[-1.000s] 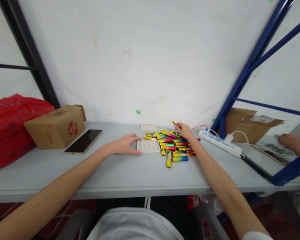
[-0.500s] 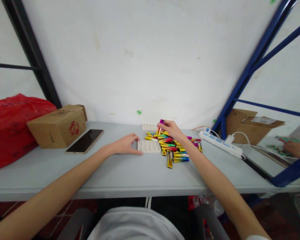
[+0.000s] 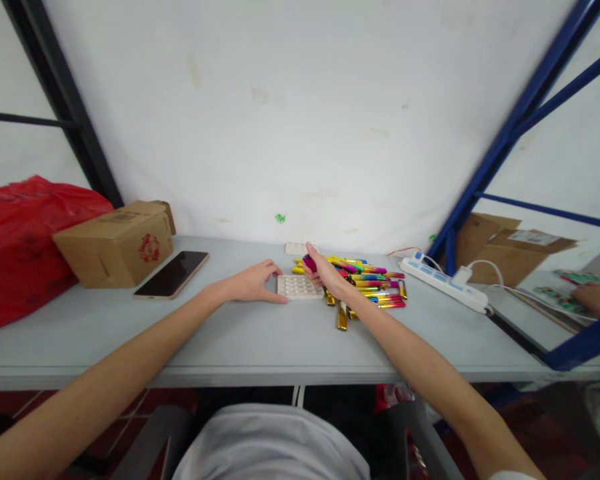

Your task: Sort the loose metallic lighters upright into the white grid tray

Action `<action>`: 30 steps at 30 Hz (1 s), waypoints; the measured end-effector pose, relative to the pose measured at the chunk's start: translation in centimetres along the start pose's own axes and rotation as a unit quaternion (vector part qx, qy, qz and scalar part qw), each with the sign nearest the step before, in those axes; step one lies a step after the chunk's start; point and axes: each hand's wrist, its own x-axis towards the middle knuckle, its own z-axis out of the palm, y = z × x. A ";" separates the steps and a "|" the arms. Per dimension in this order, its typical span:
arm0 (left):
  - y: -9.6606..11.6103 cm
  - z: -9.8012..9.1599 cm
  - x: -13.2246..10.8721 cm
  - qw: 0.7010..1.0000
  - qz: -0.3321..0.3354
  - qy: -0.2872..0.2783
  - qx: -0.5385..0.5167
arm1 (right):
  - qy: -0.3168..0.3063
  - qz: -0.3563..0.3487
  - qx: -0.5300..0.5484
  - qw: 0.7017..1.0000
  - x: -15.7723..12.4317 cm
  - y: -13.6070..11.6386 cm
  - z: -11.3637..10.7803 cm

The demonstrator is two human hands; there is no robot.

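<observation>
My left hand [image 3: 253, 282] rests on the table with its fingers spread, touching the left edge of a white dimpled tray [image 3: 300, 287]. Over the tray's right end my right hand [image 3: 326, 272] pinches a pink stick [image 3: 309, 263]. A heap of shiny multicoloured sticks [image 3: 367, 283] lies just right of the tray. One gold stick [image 3: 341, 317] lies apart at the front of the heap. A second white tray [image 3: 295, 248] sits behind, near the wall.
A phone [image 3: 172, 274] lies face up left of my hand, beside a cardboard box [image 3: 115, 243] and a red plastic bag [image 3: 15, 233]. A white power strip [image 3: 443, 285] with a plug runs at the right. Blue shelf struts [image 3: 500, 143] rise there; another person's hand [image 3: 597, 298] shows far right.
My right hand took a pink stick from the heap, lifted it, then carried it left and down to the tray. My left hand stayed on the tray's edge.
</observation>
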 end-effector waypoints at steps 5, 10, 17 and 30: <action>-0.1 -0.1 0.0 1.000 0.002 -0.005 0.007 | 0.061 0.015 -0.031 0.998 0.0 -0.2 0.7; 0.1 -0.3 0.0 1.000 0.002 -0.004 0.007 | 0.087 0.000 -0.076 0.993 0.0 -0.1 1.1; 0.1 -0.2 -0.1 1.000 0.001 -0.005 0.004 | 0.089 -0.036 -0.109 0.989 0.2 0.8 1.0; -0.9 -0.2 -0.1 1.000 0.002 -0.006 -0.026 | 0.109 -0.237 -0.298 0.918 0.3 0.9 1.0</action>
